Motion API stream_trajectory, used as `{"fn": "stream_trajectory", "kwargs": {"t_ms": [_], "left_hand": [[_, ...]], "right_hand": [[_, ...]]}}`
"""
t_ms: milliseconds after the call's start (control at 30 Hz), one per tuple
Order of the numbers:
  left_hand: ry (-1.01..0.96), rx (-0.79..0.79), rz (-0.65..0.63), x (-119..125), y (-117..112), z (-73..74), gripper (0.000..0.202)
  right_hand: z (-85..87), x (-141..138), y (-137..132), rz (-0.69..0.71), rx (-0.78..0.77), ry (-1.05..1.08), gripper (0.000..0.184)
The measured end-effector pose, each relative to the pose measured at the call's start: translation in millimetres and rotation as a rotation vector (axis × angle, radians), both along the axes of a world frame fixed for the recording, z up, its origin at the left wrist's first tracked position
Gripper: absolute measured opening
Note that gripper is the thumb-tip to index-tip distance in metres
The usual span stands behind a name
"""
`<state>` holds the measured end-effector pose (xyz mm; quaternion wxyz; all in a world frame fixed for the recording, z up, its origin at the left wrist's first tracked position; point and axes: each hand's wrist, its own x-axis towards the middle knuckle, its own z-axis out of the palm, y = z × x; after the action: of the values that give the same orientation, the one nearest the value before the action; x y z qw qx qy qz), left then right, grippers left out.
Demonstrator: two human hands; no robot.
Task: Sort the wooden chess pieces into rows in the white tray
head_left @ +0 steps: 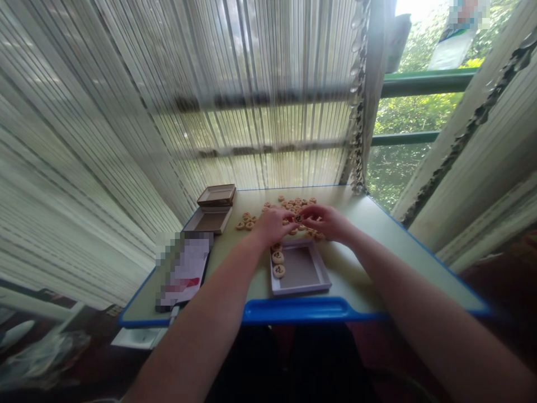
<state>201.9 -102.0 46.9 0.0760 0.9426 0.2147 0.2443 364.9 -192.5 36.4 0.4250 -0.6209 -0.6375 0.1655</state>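
A round wooden xiangqi piece with a dark character is between the fingertips of my two hands, over the loose pile. My left hand reaches in from the left, its thumb and fingers closed at the piece's edge. From the right, my right hand pinches the same piece. Loose xiangqi pieces spread behind and beneath both hands, some of them hidden. Just in front stands a shallow white box, where a column of pieces lines the left wall, characters facing up. My left hand partly covers the column's far end.
A small group of pieces lies left of my left hand. Two open shallow boxes, a brown one and a grey-lined one, stand at the table's back left. Nearer is a dark-edged tablet-like device. A blue trough edges the table.
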Motion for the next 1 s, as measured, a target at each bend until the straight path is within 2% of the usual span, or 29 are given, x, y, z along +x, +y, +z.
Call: {"fn": "stream_trajectory", "kwargs": {"t_ms": [200,333,467,667,767,1000], "left_hand": [[-0.065,-0.010,0.086,-6,8,1.9,0.031],[-0.016,-0.008,0.075,-8,8,2.6,0.028],[0.047,-0.055,0.120,-11,6,7.0,0.025],[0.170,-0.147,0.163,-18,11,8.4,0.023],[0.213,-0.109,0.215,-18,15,5.6,0.026],[0.297,0.042,0.302,-16,10,1.5,0.028]], "right_hand": [[-7.0,4,3,-0.070,-0.162,-0.201,0.018],[-7.5,2,2,-0.067,-0.146,-0.251,0.019],[-8.2,3,2,-0.086,-0.131,-0.259,0.021],[-8.8,17,1,-0.133,-0.158,-0.363,0.016],[-7.6,23,0,-0.141,-0.168,-0.395,0.019],[-13.0,20,5,-0.105,-0.070,-0.589,0.021]]}}
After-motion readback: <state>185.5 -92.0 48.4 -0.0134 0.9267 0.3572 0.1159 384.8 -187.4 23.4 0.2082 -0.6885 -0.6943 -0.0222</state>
